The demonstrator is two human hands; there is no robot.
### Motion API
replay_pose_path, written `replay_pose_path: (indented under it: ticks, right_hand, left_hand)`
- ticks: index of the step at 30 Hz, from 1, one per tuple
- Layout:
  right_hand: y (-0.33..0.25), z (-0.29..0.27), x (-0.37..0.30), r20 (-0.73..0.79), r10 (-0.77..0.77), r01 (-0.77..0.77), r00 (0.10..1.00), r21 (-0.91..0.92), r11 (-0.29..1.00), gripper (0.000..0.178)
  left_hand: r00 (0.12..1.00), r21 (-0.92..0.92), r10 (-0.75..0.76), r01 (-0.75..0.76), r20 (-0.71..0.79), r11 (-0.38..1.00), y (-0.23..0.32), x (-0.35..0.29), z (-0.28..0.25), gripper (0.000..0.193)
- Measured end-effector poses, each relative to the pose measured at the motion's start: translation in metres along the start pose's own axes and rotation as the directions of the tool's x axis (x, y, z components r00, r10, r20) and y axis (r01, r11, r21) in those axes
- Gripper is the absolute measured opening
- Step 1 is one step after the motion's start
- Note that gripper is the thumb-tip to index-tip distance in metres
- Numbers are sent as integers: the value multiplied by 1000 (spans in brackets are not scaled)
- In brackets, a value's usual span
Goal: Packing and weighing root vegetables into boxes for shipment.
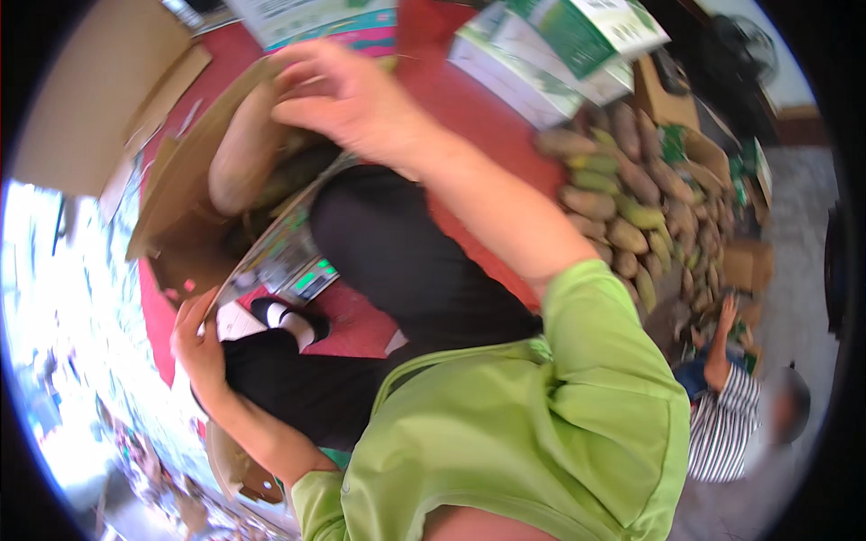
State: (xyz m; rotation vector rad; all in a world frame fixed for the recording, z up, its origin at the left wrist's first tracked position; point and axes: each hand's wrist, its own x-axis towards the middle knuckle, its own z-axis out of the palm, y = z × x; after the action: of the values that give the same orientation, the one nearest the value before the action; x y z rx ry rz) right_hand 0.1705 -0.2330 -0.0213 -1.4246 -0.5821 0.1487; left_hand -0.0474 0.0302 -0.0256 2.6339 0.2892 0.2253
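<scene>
The right hand (347,95) reaches forward over the open brown cardboard box (194,194) that stands on the red floor mat (469,108). Its fingers are loosely curled and spread a little at the top edge of the box, near the upper flap; the picture is blurred here, so I cannot tell if they hold anything or only touch the cardboard. Inside the box lies a large pale brown oblong tuber (239,153), leaning against the far wall, with darker ones under it in shadow.

The left hand (197,338) is lower, at the near corner of the box. Its fingers are closed in a narrow pinch on the edge of the near flap, which has a printed green and white surface.

The person wears a light green short-sleeved shirt (523,424) and black trousers (397,252), and a black shoe with a white sock (293,320) shows just beside the box.

To the right, well apart from the box, a big heap of brown and greenish tubers (631,207) lies on the floor. Above it stand white and green printed cartons (559,50). At the lower right edge, another person in a striped shirt (726,424) reaches one hand up toward the heap.
</scene>
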Motion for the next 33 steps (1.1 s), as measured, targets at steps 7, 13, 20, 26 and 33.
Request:
replay_pose_path:
  ticks: [7,13,20,26,33]
  right_hand:
    - [52,-84,-88,-279,130,-198,951,-231,953,34]
    - [117,-211,-297,-353,491,-561,796,-736,379,34]
    - [122,-232,-504,-523,801,-741,291,-653,-156,43]
    - [127,-189,-545,-509,861,-649,-21,-648,-399,73]
    - [125,-181,-557,-496,856,-581,-143,-658,-479,87]
  left_hand:
    - [1000,-24,11,-11,15,1000,-24,-1,2,25]
    - [996,49,74,-76,44,996,-45,3,5,17]
    - [998,87,39,-43,45,995,-53,3,1,17]
    - [1000,114,9,-10,9,993,-50,2,9,16]
    - [1000,118,2,-1,-10,993,-48,1,6,15]
